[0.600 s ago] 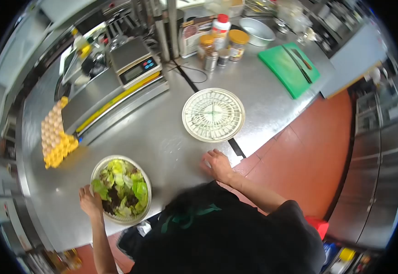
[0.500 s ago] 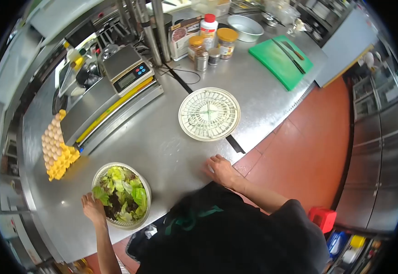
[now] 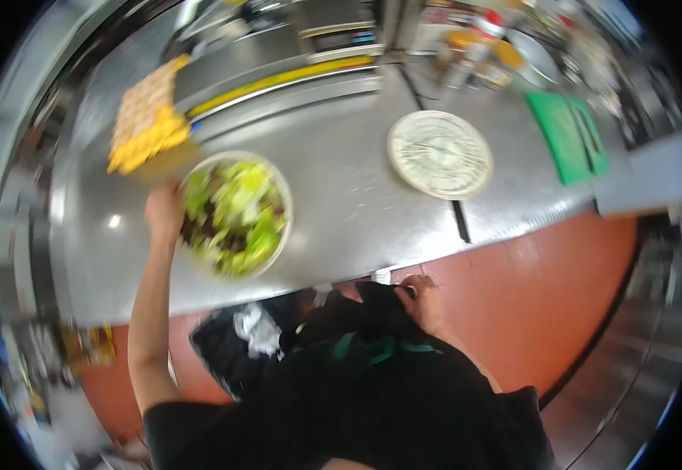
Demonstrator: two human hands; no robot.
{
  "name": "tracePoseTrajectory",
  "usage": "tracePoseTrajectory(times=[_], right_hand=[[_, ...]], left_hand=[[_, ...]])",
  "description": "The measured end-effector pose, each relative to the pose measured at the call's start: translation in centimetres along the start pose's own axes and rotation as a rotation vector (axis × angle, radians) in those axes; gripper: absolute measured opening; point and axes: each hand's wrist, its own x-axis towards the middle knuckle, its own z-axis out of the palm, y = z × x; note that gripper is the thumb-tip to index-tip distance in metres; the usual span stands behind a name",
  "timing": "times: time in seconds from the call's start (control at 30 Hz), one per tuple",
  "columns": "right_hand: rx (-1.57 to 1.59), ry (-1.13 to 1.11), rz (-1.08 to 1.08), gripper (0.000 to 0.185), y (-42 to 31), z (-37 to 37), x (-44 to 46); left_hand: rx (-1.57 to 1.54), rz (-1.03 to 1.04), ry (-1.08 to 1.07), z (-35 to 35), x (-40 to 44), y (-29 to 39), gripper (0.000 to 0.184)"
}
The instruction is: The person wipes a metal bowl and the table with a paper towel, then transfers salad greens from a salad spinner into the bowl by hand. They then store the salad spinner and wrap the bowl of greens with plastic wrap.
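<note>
My left hand is closed on the left rim of a pale salad spinner bowl. Torn green and dark red lettuce fills this bowl, which stands on the steel counter. In front of my body, past the counter's near edge, my right hand has bent fingers against the dark cloth of my apron. Motion blurs its fingertips. The round, ribbed spinner lid lies apart from the bowl, farther right on the counter.
An egg tray stands at the back left, beside a steel ledge with a yellow strip. Jars crowd the back right. A green cutting board carries knives. Below the counter edge is a black bin bag.
My view has swung, so the counter sits higher in it. My right hand has come back from the counter edge to my apron. My left hand has closed at the bowl's rim.
</note>
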Motion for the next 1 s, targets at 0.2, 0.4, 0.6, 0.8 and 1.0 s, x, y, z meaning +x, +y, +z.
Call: tracePoseTrajectory(times=[0.2, 0.4, 0.6, 0.8, 1.0], right_hand=[[-0.041, -0.039, -0.229, 0.017, 3.9, -3.7, 2.7], [-0.054, -0.025, -0.129, 0.017, 8.0, -7.9, 2.3], [-0.139, 0.048, 0.034, 0.016, 9.9, -8.5, 3.1], [0.452, 0.352, 0.443, 0.064, 12.5, -11.7, 13.0], [0.950, 0.211, 0.496, 0.048, 12.8, -10.3, 19.0]], left_hand=[[-0.301, -0.162, -0.215, -2.0, -0.7, -2.8, 0.015], [-0.794, -0.516, -0.280, -3.2, -2.9, -6.4, 0.021], [-0.888, -0.421, -0.220, -10.1, -2.1, -7.2, 0.025], [-0.881, -0.372, -0.215, -12.8, -0.1, -4.5, 0.020], [-0.900, -0.540, -0.176, -6.9, -2.9, -8.8, 0.019]])
